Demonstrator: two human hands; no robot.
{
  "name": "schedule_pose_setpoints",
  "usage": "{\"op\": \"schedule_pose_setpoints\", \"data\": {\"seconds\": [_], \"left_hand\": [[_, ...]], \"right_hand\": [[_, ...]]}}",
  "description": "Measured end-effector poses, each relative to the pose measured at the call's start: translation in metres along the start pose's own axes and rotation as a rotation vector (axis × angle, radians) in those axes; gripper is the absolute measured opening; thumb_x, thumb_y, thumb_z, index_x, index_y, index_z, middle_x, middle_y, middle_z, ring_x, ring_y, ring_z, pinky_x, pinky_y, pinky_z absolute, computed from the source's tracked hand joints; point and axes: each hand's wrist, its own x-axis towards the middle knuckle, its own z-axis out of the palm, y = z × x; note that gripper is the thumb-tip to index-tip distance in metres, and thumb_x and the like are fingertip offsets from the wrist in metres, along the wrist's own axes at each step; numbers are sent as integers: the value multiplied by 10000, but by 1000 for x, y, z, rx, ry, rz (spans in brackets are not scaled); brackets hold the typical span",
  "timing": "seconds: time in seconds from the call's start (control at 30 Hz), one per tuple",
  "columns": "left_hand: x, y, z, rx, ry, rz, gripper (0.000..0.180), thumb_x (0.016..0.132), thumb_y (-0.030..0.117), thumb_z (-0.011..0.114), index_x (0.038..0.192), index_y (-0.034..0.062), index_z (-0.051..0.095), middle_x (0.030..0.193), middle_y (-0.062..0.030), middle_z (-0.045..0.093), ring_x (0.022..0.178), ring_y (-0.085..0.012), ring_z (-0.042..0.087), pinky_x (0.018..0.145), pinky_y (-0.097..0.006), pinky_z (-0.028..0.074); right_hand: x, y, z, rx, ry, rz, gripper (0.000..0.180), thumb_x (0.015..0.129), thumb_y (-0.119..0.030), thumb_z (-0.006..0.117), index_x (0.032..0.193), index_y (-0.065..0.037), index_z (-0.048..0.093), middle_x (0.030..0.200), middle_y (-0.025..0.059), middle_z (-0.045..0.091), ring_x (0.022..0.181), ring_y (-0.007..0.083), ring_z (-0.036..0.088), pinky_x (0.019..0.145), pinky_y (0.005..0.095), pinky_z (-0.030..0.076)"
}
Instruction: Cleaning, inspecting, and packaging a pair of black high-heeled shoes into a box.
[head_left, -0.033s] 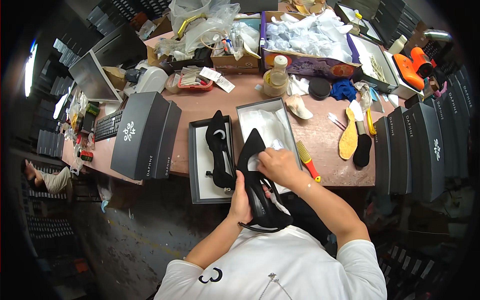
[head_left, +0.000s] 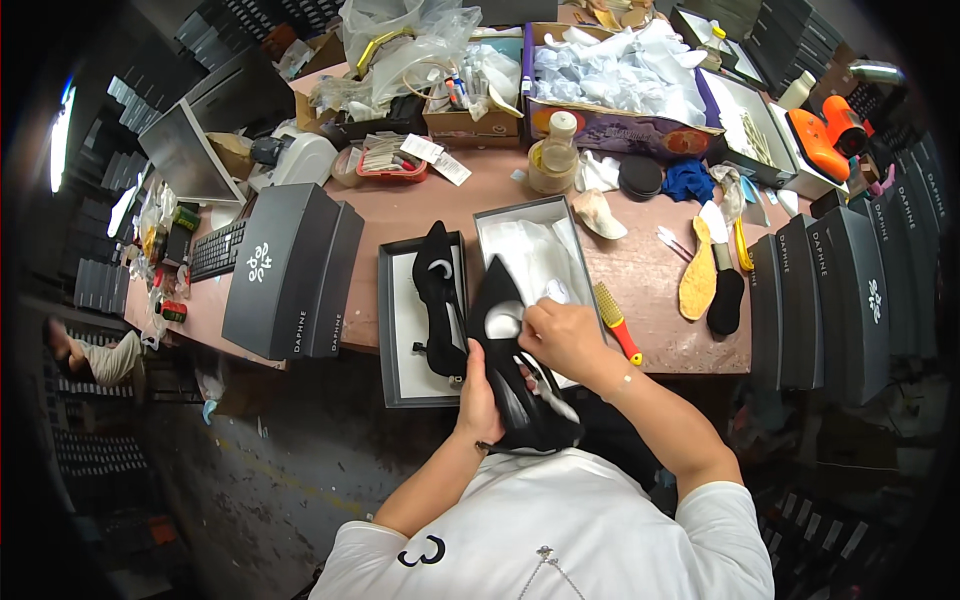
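A black pointed-toe heeled shoe point(head_left: 497, 290) is in my left hand point(head_left: 480, 405), which is closed round its side and sole, over the near edge of the table. White stuffing point(head_left: 503, 321) shows in the toe opening. My right hand point(head_left: 565, 338) is at the opening's right edge with its fingers curled together; what they pinch, if anything, is hidden. Farther back along the shoe is a crumpled whitish strip point(head_left: 560, 402). The matching black shoe point(head_left: 436, 290) lies in an open dark shoebox point(head_left: 399, 345), with white stuffing in its toe too.
Beside it lies a box lid point(head_left: 490, 222) with white tissue. A red-and-yellow brush point(head_left: 617, 322) and a yellow insole point(head_left: 697, 282) are to the right. Closed shoeboxes stand left point(head_left: 285, 270) and right point(head_left: 845, 300). A purple carton point(head_left: 620, 128) of white paper is behind.
My right hand has shifted slightly right, off the toe opening, so the white stuffing shows more fully. The held shoe has turned a little in my left hand.
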Motion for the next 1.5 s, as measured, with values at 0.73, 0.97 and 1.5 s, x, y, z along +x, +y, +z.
{"op": "schedule_pose_setpoints", "data": {"seconds": [0.73,0.97,1.5], "left_hand": [[7,7,1,-87,-71,-22,600,929,656,375,1027,92,553,771,-57,585,703,-179,602,644,-295,520],[9,7,11,151,-97,141,420,947,424,553,1156,60,546,928,-49,626,764,-137,632,657,-276,546],[-5,2,5,66,-124,81,377,930,359,610,1173,103,476,879,-30,564,733,-121,585,614,-278,533]], "right_hand": [[-5,-8,-36,602,-78,381,91,868,-123,581,849,-34,578,718,66,608,613,196,613,521,287,500],[-10,-16,-34,1022,-132,659,252,921,-78,556,1169,-35,568,838,75,591,693,126,606,544,282,499],[12,-16,-23,30,-37,-77,246,687,-80,684,892,-98,550,783,47,536,726,242,576,659,365,440]]}}
